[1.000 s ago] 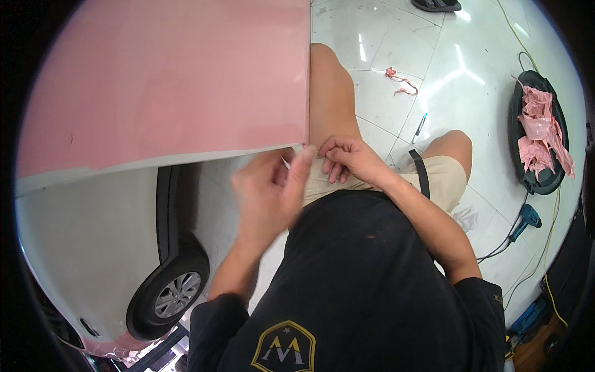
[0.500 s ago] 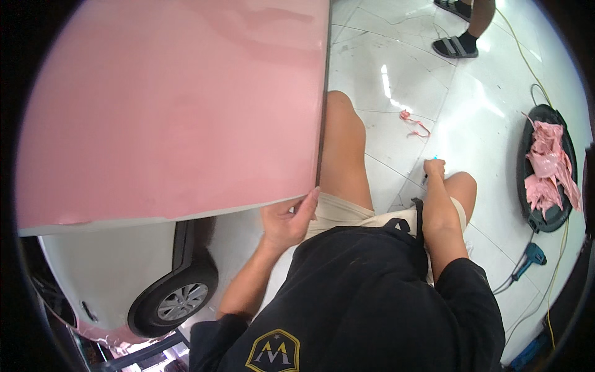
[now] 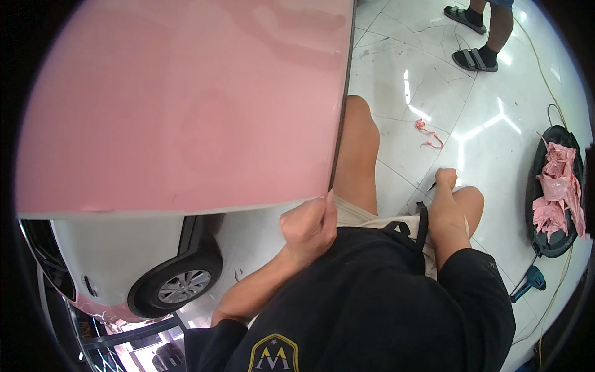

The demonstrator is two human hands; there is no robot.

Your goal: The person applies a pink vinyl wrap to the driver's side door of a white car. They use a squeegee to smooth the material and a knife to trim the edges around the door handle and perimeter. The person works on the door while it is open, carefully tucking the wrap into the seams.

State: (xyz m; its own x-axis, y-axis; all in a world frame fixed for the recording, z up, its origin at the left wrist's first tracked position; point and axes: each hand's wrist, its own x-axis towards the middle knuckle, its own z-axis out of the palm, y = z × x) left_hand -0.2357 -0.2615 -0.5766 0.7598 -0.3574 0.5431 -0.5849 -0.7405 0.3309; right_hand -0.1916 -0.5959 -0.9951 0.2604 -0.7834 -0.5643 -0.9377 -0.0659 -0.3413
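A large pink-covered car door panel (image 3: 186,118) fills the upper left, with a pale strip along its near edge. At its near right corner, the thumb and fingers of my left hand (image 3: 308,228) are closed in a pinch on the film edge; the fingertips are partly hidden. Beside my right knee, my right hand (image 3: 445,178) is closed around a small slim tool (image 3: 431,186) with a dark body and metal-looking tip. Most of that tool is hidden in the fist, so its kind is unclear.
On the right, a black tray (image 3: 538,239) holds crumpled pink film (image 3: 559,180), near a teal heat gun (image 3: 530,284) and cords. A pink scrap (image 3: 429,133) lies on the tiled floor. Another person's sandalled feet (image 3: 476,60) stand beyond. A white car's wheel (image 3: 184,286) is at lower left.
My left hand has turned and closed more tightly at the panel's corner. My right hand stays by the knee, the tool's tip now showing. The view has shifted slightly.
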